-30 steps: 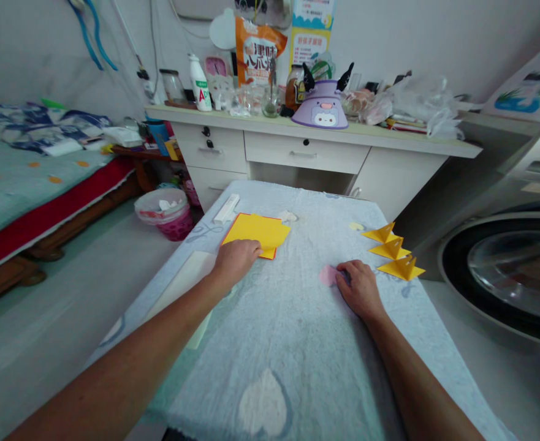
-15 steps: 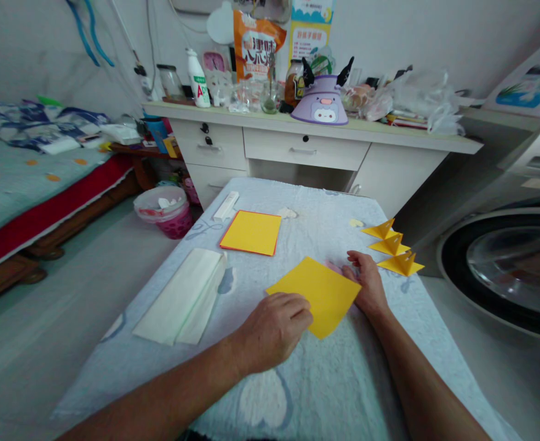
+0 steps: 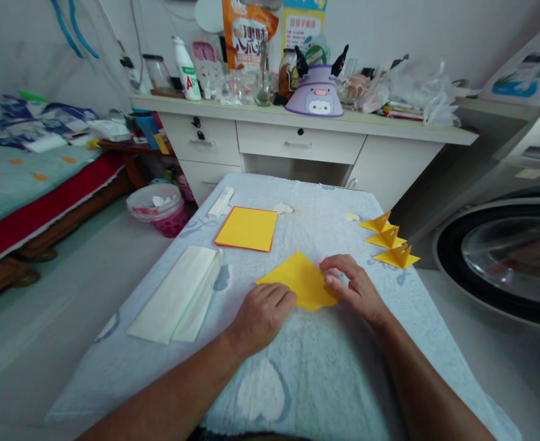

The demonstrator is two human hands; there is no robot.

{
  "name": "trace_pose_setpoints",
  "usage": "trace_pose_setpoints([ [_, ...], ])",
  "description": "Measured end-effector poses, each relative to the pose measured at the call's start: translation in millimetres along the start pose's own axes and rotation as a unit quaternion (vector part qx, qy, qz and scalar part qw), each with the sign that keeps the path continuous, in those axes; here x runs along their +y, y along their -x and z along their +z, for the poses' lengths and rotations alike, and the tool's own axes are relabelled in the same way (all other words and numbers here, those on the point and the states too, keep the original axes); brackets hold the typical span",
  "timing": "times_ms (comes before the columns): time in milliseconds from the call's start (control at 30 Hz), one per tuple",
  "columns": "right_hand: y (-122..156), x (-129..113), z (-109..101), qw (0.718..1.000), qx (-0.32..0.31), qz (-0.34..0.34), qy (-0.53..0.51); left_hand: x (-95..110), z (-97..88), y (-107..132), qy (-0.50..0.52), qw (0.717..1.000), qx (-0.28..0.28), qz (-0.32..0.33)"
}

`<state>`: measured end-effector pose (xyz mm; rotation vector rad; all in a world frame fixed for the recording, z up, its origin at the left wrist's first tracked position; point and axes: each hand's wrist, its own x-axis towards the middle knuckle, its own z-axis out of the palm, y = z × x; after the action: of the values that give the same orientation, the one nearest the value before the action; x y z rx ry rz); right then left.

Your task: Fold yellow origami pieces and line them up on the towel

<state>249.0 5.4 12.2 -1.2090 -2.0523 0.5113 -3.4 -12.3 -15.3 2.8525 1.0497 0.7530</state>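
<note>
Paper stack beyond yellow sheet, folded shapes rightward.

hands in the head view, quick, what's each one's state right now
Left hand: closed, holding the yellow sheet at its near left edge.
Right hand: open, at the sheet's right edge; whether it touches cannot be told.

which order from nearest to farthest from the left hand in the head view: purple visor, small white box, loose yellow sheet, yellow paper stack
1. Loose yellow sheet: touching the left hand.
2. Yellow paper stack: beyond the hand, on the table.
3. Small white box: past the stack, toward the left edge.
4. Purple visor: on the white cabinet, behind the table.
</note>
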Motion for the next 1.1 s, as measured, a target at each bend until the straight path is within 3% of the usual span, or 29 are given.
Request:
trace_pose_setpoints([
  [167, 0.7, -26.8, 13.2, 0.993, -0.078, -0.056, -0.065, -4.1, -5.9, 3.2, -0.036, 0.998, 0.027, -0.048],
  [367, 0.4, -28.0, 28.9, 0.995, -0.101, 0.004, -0.014, -14.3, -6.0, 1.5, 0.128, 0.98, 0.022, -0.153],
  [467, 1.6, -24.4, 34.3, 0.994, -0.092, 0.053, 0.002, -19.0, -8.3, -1.6, 0.153, 0.966, 0.049, -0.204],
  [567, 3.3, -19.1, 40.9, 0.993, -0.08, 0.079, 0.018, -23.9, -7.7, -4.5, 0.104, 0.961, 0.066, -0.247],
  [767, 4.2, -10.6, 54.1, 0.994, -0.022, 0.101, 0.026, -28.3, -1.4, -6.8, 0.058, 0.953, -0.007, -0.299],
  [967, 3.2, -11.8, 56.1, 0.994, 0.003, 0.108, 0.031, -25.9, -1.8, -10.2, 0.141, 0.945, 0.004, -0.294],
  [1100, 4.7, -11.4, 56.0, 0.994, 0.003, 0.107, 0.025, -24.1, -1.6, -11.0, 0.276, 0.911, 0.014, -0.306],
])
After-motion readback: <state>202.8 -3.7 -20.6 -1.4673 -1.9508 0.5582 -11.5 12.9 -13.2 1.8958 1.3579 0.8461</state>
